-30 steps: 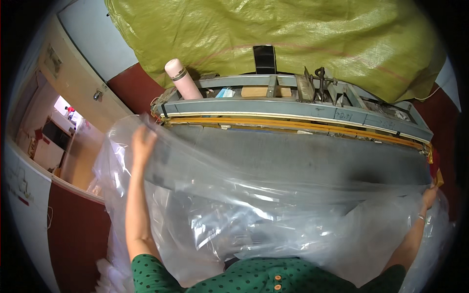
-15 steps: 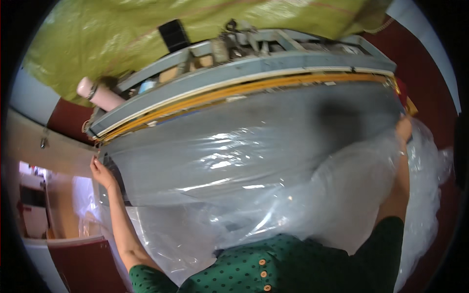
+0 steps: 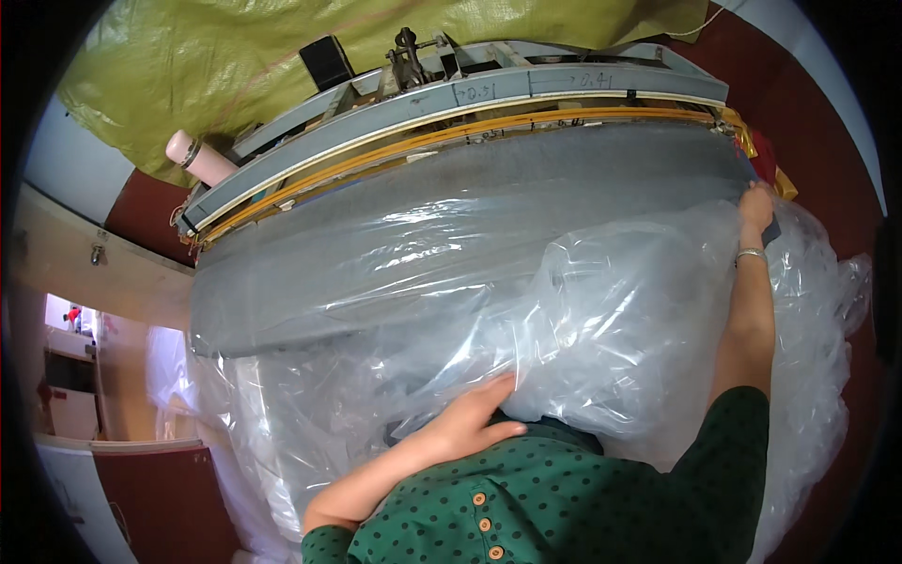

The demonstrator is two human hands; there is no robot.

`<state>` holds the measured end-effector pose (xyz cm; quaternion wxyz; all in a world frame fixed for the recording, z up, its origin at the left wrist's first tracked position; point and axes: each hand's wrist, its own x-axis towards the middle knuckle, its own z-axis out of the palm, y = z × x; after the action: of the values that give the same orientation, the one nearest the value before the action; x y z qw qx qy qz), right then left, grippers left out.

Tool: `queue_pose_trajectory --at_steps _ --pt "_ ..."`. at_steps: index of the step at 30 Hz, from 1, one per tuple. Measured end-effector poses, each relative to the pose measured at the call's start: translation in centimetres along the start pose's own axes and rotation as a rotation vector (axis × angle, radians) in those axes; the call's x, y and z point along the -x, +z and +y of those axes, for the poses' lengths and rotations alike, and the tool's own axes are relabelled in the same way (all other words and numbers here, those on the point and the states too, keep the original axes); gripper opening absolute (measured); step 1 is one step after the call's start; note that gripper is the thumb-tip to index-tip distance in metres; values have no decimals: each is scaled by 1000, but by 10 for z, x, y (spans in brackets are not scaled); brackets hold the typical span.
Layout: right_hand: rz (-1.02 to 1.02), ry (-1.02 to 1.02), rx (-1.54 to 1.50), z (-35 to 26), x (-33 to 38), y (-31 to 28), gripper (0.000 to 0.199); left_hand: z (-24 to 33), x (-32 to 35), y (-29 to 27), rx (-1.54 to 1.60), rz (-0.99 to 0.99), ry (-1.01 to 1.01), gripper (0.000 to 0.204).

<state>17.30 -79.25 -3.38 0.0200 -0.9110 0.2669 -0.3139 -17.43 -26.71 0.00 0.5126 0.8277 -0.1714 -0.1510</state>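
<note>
A clear plastic sheet (image 3: 423,310) lies over a long grey panel (image 3: 272,291) and falls in crumpled folds toward my body. My left hand (image 3: 470,418) is near my waist, thumb apart and fingers stretched out, the fingertips touching the loose plastic. My right hand (image 3: 754,207), with a bracelet at the wrist, reaches out to the far right corner of the panel. Its fingers are closed on the edge of the plastic sheet there; a small dark piece shows just below the hand.
Behind the panel runs a grey metal frame (image 3: 357,132) with orange strips (image 3: 376,152) and a metal clamp (image 3: 407,61). A pink bottle (image 3: 202,158) leans at its left end, by a black flat object (image 3: 326,62) on yellow-green sheeting (image 3: 216,66). A pale cabinet (image 3: 122,367) stands left.
My left hand has left the panel's left end and come in to the plastic before my waist. My right hand remains at the right corner. The loose plastic is bunched higher at the middle.
</note>
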Motion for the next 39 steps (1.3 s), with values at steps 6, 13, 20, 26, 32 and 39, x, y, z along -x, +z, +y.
queue_pose_trajectory --at_steps 6,13,20,26,32,39 --pt "-142 53 -6 -3 2 -7 34 18 45 -70 112 333 -311 27" --pt "-202 14 -56 2 3 -18 37 108 53 -98 1052 1003 385 35" --pt "-176 11 -68 -9 1 -6 38 -11 56 -6 -47 14 -150 43" --pt "-177 25 -126 9 -3 -3 38 39 126 -132 -449 996 -344 23" --pt "-157 -71 -32 17 -1 -7 39 59 152 -199 83 1286 289 34" --pt "-198 -29 -69 1 -4 8 39 -56 145 -9 -205 165 -649 47"
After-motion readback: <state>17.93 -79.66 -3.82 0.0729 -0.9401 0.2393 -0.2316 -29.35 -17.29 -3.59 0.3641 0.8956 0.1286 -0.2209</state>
